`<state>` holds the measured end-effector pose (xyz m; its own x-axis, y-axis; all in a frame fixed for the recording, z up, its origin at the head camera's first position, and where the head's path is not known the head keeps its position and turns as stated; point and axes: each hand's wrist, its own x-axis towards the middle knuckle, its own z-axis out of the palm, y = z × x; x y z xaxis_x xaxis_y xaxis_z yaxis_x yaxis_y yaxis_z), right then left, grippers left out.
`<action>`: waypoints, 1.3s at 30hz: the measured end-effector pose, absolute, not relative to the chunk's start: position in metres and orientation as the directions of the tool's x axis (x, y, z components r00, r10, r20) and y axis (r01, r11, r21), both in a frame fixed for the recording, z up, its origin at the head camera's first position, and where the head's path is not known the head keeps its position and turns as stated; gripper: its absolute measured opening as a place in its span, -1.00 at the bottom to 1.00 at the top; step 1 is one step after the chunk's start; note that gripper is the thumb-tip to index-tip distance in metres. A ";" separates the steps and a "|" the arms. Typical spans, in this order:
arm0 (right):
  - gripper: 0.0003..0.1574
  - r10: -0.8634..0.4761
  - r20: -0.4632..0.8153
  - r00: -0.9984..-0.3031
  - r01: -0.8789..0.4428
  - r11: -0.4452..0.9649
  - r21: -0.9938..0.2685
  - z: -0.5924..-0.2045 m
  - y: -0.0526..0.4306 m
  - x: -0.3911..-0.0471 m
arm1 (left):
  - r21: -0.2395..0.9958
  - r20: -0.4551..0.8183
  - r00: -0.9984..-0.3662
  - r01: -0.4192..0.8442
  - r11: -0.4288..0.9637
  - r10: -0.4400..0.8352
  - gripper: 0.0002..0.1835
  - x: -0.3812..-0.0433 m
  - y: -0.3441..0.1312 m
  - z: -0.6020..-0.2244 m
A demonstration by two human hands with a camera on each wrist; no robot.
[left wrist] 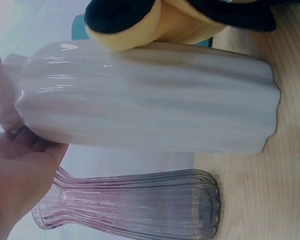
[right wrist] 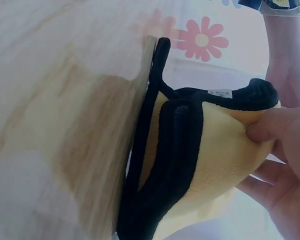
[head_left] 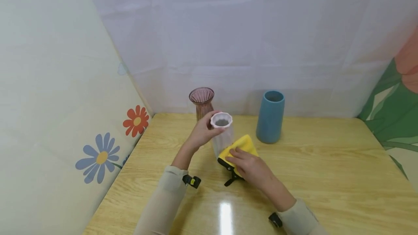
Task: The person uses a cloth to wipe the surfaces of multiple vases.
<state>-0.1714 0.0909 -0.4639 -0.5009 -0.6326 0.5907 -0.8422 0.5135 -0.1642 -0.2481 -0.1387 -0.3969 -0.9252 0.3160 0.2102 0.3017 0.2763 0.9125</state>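
Note:
A white fluted vase with a scalloped rim stands on the table, leaning slightly. My left hand grips it around the narrow neck, thumb at the near side. In the left wrist view the ribbed white body shows down to its base. My right hand holds a folded yellow cloth with black edging against the vase's right side. The right wrist view has the thumb pinching the cloth, with fingers partly hidden behind it. A black loop dangles from the cloth's edge.
Behind my left hand stands a pinkish clear glass vase, partly covered by the hand. A blue vase is upright at the back right. The wooden table meets a white backdrop behind and flower-printed sheets at both sides.

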 end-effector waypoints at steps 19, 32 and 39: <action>-0.47 -0.411 0.811 -0.417 -0.838 0.520 -0.167 -0.428 0.112 -0.181 | 0.967 0.198 -0.894 0.245 0.068 0.401 -0.17 -0.247 -0.147 -0.403; -0.32 -0.507 0.781 -0.366 -0.861 0.503 -0.077 -0.431 0.089 -0.193 | 0.961 0.192 -0.912 0.250 0.121 0.362 -0.27 -0.245 -0.144 -0.407; -0.34 -0.514 0.768 -0.383 -0.854 0.514 -0.082 -0.435 0.083 -0.192 | 0.963 0.184 -0.909 0.243 0.115 0.373 -0.27 -0.247 -0.146 -0.406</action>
